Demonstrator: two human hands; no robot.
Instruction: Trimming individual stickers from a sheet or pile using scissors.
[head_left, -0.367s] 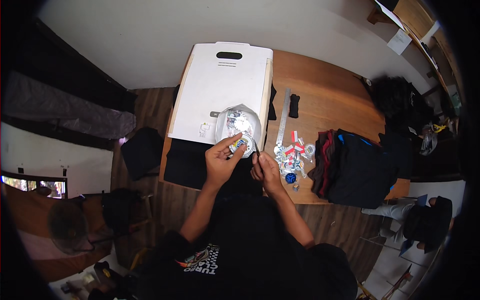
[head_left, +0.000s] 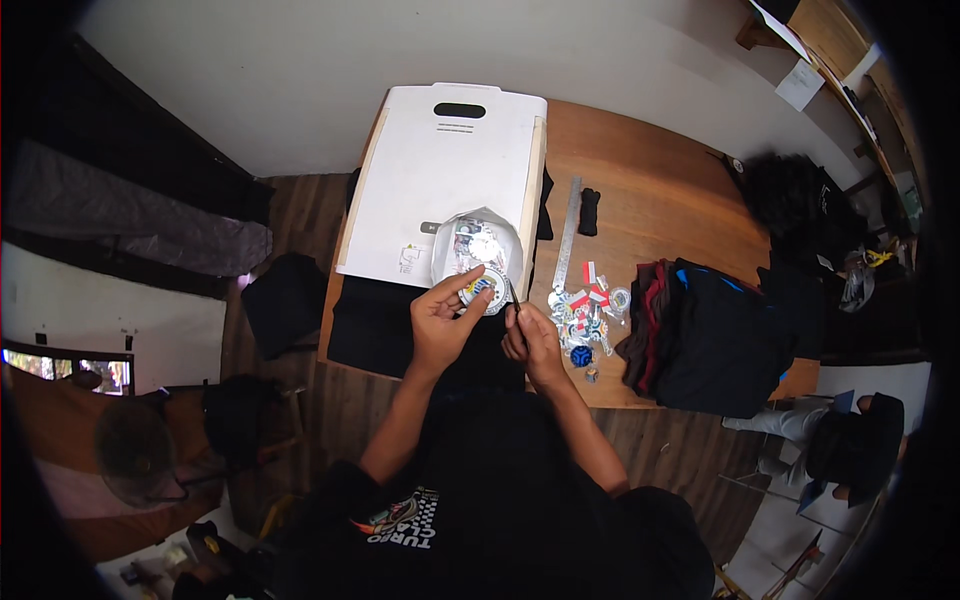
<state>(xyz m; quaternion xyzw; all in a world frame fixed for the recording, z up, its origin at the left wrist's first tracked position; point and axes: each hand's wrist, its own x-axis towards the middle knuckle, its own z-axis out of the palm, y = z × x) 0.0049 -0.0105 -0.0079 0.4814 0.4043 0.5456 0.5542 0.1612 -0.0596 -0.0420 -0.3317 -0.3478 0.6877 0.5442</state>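
Observation:
My left hand (head_left: 440, 322) pinches a round white printed transfer (head_left: 498, 302) with a blue and yellow middle, thumb in front of it. At its right edge, my right hand (head_left: 535, 345) grips a slim dark pointed tool (head_left: 514, 292), its exact kind too small to tell. The tip is close to the transfer; I cannot make out whether they touch. Just beyond both hands, a white open bag or bowl (head_left: 510, 236) holds several shiny printed cutouts. It rests on the near end of a large white flat-topped appliance (head_left: 440, 175), which has a dark handle slot.
Right of my hands, a pile of small printed cutouts (head_left: 580, 318) lies on the wooden table (head_left: 650, 180). Near it are a steel ruler (head_left: 567, 235), a black bundle (head_left: 589, 212) and a stack of folded dark garments (head_left: 720, 335). Black cloth (head_left: 375, 325) lies before the appliance.
The dark tool in my right hand has shifted very slightly at the transfer's edge. My left hand and the transfer look unchanged.

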